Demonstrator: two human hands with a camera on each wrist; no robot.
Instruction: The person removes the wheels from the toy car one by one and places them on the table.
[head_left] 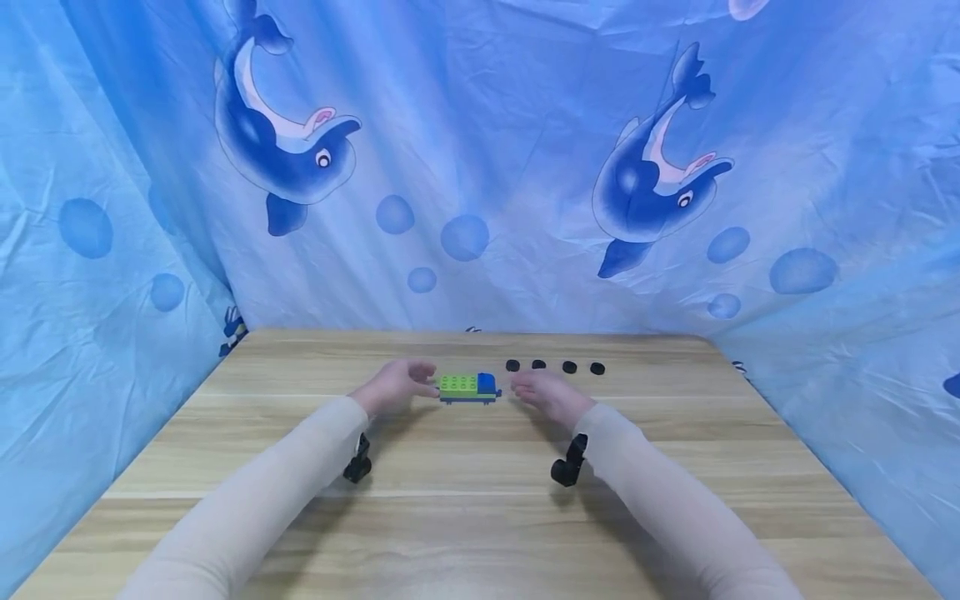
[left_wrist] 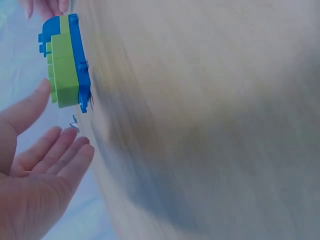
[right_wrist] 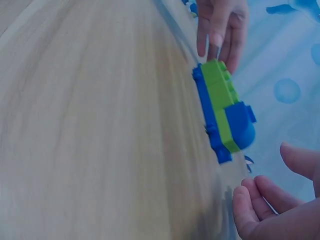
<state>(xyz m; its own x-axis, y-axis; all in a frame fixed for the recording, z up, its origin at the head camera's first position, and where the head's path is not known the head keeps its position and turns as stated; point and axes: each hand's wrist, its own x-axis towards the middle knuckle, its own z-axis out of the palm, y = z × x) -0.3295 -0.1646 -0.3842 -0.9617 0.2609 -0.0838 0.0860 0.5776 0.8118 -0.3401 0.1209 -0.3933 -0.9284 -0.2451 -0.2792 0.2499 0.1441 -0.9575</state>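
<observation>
A toy truck of building bricks [head_left: 468,387] sits on the wooden table, with lime-green studded bricks and a rounded blue cab on a blue base. My left hand [head_left: 396,387] is at its rear end, thumb tip right by the green bricks and the other fingers loosely extended. Beyond the cab end, my right hand [head_left: 551,395] is held apart from the truck, fingers slightly bent around nothing. The right wrist view shows a gap between the cab [right_wrist: 240,125] and the right fingertips [right_wrist: 243,192].
Several small black wheels [head_left: 570,367] lie in a row behind the right hand, near the far edge of the table [head_left: 465,500]. Blue curtains with printed dolphins [head_left: 480,167] hang behind and at both sides. Each wrist wears a black camera [head_left: 358,460].
</observation>
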